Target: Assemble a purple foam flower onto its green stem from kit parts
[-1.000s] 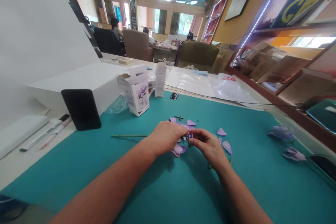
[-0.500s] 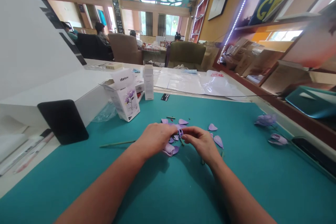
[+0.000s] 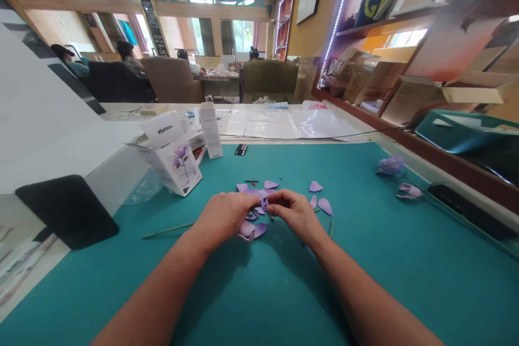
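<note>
Watching from the far end of the rig, I noted both hands meeting over the green mat [image 3: 284, 292] on the tabletop [image 3: 54, 257], a small purple piece [image 3: 264, 204] between them. My left hand [image 3: 227, 213] was closed on the piece from its left side, most of the fingers hidden under the back of the hand; my right hand [image 3: 295, 213] pinched it from the other side between thumb and forefinger. Step in hand, as I judged it: fitting or adjusting that piece by fingertip. For good work I reckoned one hand should stay firm as an anchor while the other made small turns, with light, even pressure, since thin parts would likely bend or slip if squeezed. Tilting the join toward the camera would have helped; its detail was too small to read. Position: the piece sat right at the fingertips of both hands, above the scattered parts. A rolled petal piece [image 3: 246, 231] lay just below the left hand's fingers; loose petals [image 3: 325, 206] lay to the right, beyond the right hand; a green stem [image 3: 167, 231] ran out leftward beside the left wrist. I thought the wrists best kept high, clear of these.
</note>
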The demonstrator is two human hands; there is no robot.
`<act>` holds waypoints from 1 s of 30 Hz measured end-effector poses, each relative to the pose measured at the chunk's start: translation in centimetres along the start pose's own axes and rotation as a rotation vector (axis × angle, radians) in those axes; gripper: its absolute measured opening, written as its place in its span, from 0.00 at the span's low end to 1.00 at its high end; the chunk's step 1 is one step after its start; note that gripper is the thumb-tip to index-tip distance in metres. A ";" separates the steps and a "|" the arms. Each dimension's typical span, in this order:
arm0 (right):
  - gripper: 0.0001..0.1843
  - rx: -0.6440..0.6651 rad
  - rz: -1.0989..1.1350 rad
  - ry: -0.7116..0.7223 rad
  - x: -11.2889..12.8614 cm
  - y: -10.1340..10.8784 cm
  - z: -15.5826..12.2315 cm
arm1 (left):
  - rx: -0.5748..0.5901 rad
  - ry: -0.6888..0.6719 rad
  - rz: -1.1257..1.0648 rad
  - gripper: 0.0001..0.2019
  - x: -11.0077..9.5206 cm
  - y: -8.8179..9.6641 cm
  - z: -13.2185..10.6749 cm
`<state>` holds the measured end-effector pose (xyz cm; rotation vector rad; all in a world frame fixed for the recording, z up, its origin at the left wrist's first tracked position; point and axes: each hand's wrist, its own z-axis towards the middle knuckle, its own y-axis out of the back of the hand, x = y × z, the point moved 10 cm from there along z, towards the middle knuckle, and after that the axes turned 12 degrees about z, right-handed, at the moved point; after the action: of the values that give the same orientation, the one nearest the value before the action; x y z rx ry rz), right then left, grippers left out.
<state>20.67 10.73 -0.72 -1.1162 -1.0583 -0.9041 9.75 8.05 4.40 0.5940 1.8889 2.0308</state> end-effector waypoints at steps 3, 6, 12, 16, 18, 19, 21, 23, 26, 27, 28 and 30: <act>0.11 0.020 -0.042 -0.001 0.6 0.4 0.2 | -0.027 0.017 0.023 0.15 0.2 0.2 0.0; 0.14 -0.065 -0.124 0.021 1.9 2.6 0.5 | -0.020 0.043 0.013 0.16 0.7 0.2 -0.2; 0.13 -0.150 -0.210 0.020 2.3 5.0 0.9 | 0.052 0.106 -0.056 0.17 1.9 0.1 -0.9; 0.12 -0.100 -0.200 0.018 1.5 4.1 1.1 | 0.112 0.179 -0.052 0.19 2.5 0.1 -1.5; 0.12 -0.103 -0.224 0.015 1.4 4.1 1.1 | 0.122 0.194 -0.052 0.19 2.6 0.2 -1.5; 0.12 -0.111 -0.248 0.011 1.4 4.3 1.1 | 0.122 0.194 -0.054 0.19 2.5 0.2 -1.5; 0.12 -0.128 -0.338 0.008 1.7 5.0 1.2 | 0.122 0.189 -0.054 0.19 2.5 0.1 -1.5; 0.11 -0.139 -0.506 0.017 2.2 5.8 1.2 | 0.117 0.184 -0.051 0.19 2.7 -0.3 -1.4; 0.10 -0.116 -0.857 -0.025 2.7 6.8 1.3 | 0.087 0.182 -0.050 0.19 3.1 -0.8 -1.2; 0.10 -0.102 -0.943 -0.053 2.7 7.1 1.3 | 0.075 0.185 -0.050 0.18 3.4 -0.9 -1.2; 0.10 -0.090 -1.002 -0.080 2.7 7.3 1.3 | 0.064 0.190 -0.050 0.18 3.6 -1.0 -1.2; 0.09 -0.077 -1.055 -0.119 2.7 7.6 1.2 | 0.052 0.199 -0.051 0.18 3.9 -1.2 -1.1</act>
<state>28.33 13.37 0.07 -0.6180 -1.7643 -1.7131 5.74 9.07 3.53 0.3640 2.0515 2.0808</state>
